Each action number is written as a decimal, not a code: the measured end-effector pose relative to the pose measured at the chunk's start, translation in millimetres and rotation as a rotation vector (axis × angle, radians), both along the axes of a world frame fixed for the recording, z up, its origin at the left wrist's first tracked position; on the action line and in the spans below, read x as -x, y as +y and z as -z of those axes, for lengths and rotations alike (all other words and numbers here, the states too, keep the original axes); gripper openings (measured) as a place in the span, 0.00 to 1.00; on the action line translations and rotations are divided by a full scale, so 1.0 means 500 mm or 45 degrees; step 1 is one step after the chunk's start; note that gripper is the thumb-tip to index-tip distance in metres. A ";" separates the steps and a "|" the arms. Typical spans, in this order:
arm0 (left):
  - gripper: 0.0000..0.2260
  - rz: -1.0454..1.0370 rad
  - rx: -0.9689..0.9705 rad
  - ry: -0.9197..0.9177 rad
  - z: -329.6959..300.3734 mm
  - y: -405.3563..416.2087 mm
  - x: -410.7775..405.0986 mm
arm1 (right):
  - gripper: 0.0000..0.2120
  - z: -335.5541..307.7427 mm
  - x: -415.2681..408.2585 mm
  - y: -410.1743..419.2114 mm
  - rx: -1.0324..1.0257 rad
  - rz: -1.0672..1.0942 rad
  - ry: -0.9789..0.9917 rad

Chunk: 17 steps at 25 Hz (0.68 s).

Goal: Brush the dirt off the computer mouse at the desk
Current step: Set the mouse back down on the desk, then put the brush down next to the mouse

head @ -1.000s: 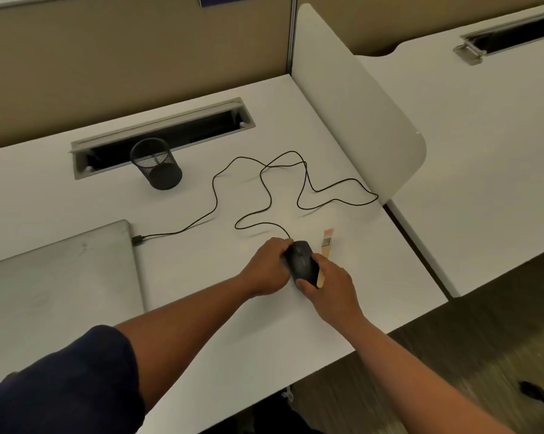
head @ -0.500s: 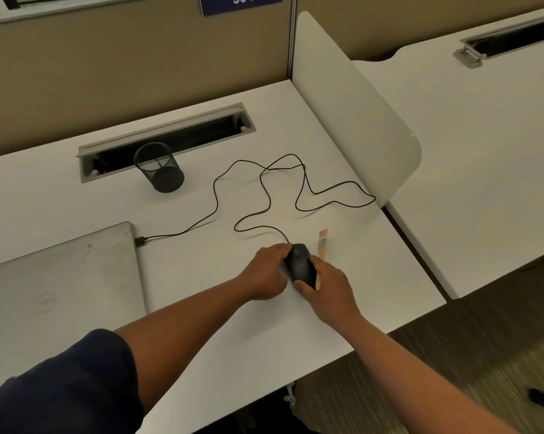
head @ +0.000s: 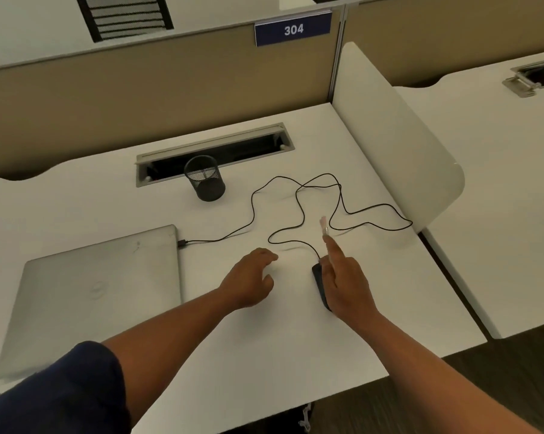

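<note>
The black computer mouse point(head: 318, 278) lies on the white desk point(head: 264, 346), its right side hidden behind my right hand point(head: 347, 285). That hand holds the small brush point(head: 324, 225), index finger stretched along the handle, with the pale bristles and metal band pointing away from me above the mouse's far end. My left hand point(head: 252, 278) rests on the desk a short way left of the mouse, fingers loosely apart and holding nothing. The mouse's black cable point(head: 302, 211) loops over the desk behind both hands.
The cable ends in a plug at a closed silver laptop point(head: 98, 289) on the left. A black mesh pen cup point(head: 205, 178) stands before the cable slot point(head: 214, 151). A white divider panel point(head: 399, 145) bounds the desk on the right. The desk's front edge is near.
My left hand has let go of the mouse and moved left. My right hand has picked the brush up from beside the mouse. The camera tilted upward.
</note>
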<state>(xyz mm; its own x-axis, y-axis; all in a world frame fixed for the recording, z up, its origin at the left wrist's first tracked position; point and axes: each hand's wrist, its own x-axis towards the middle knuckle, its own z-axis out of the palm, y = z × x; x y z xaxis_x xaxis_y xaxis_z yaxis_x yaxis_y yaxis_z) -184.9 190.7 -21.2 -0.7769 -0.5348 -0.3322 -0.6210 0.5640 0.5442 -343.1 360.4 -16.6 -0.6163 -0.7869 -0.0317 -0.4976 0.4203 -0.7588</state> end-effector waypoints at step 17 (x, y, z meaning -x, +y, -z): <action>0.41 -0.215 0.143 -0.539 -0.043 -0.383 -0.254 | 0.10 -0.175 -0.049 -0.554 -0.010 -0.244 0.225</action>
<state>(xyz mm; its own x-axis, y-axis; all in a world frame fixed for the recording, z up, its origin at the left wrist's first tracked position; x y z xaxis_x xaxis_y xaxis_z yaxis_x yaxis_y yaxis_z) -58.1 -0.7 0.5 -0.4847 -0.6927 -0.5341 -0.8633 0.4772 0.1645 -318.4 83.6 70.8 -0.4524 -0.8900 0.0565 -0.6933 0.3111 -0.6500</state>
